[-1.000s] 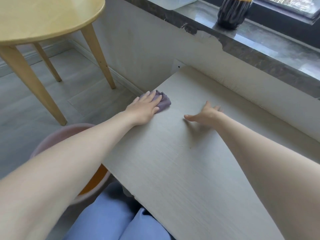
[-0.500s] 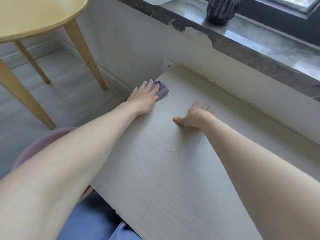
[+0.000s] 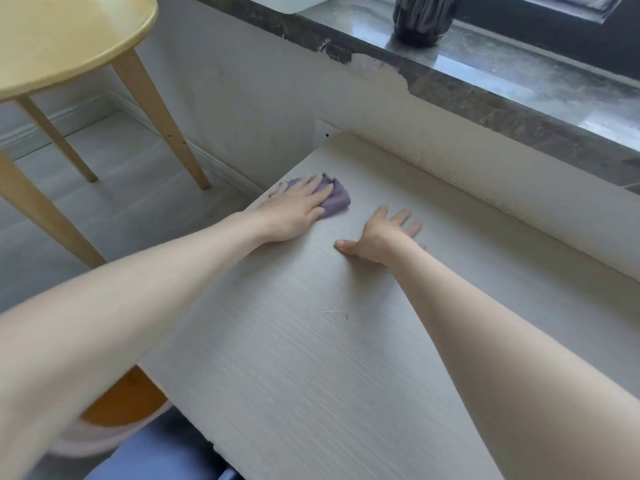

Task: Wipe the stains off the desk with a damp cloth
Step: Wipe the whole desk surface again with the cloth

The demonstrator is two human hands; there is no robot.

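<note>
A: What does the head view show of the surface and the room?

B: A pale wood-grain desk (image 3: 311,375) stands against a white wall (image 3: 242,109), under a dark stone windowsill (image 3: 519,88). The floor (image 3: 121,188) at the left is grey.

A: Where is the cloth?

B: The purple cloth (image 3: 336,199) lies on the desk near its far left corner. The left hand (image 3: 294,213) presses it flat with straight fingers and does not curl round it. The right hand (image 3: 381,237) lies just beside it, palm down on the bare desk, fingers spread, holding nothing.

A: Any stain?

B: A thin light mark (image 3: 332,311) is on the desk between the two forearms.

A: And around?

B: A round yellow table (image 3: 62,39) stands on the floor at the left. A dark ribbed container (image 3: 422,19) stands on the windowsill. A pale basin (image 3: 114,420), orange inside, sits below the desk edge, partly hidden by the left forearm.
</note>
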